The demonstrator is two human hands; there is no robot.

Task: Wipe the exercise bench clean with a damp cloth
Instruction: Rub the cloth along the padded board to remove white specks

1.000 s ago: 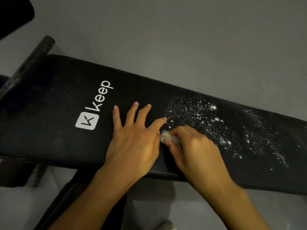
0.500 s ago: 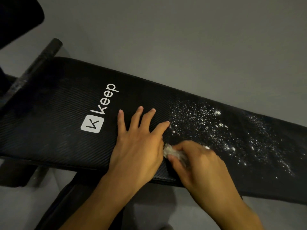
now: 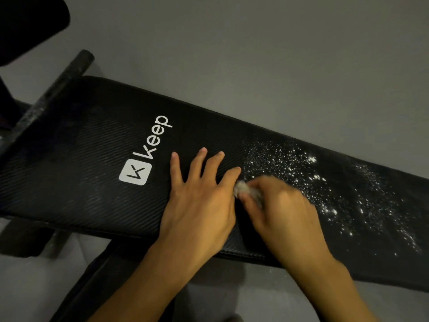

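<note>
A long black padded exercise bench (image 3: 88,163) with a white "Keep" logo runs from upper left to lower right. White powdery specks (image 3: 297,166) cover its right half. My left hand (image 3: 199,198) lies flat on the pad with fingers spread, just right of the logo. My right hand (image 3: 283,210), blurred by motion, grips a small crumpled whitish cloth (image 3: 243,189) and presses it on the pad at the left edge of the specks, beside my left index finger. Most of the cloth is hidden under my fingers.
A black metal bar (image 3: 58,89) of the bench frame sticks out at the upper left. A dark padded part (image 3: 27,22) fills the top left corner. A black frame leg (image 3: 92,287) runs under the bench. Grey floor (image 3: 255,54) surrounds everything.
My right hand with the cloth has moved back up the pad, away from the near edge, after a stroke toward me. My left hand has kept its place on the pad.
</note>
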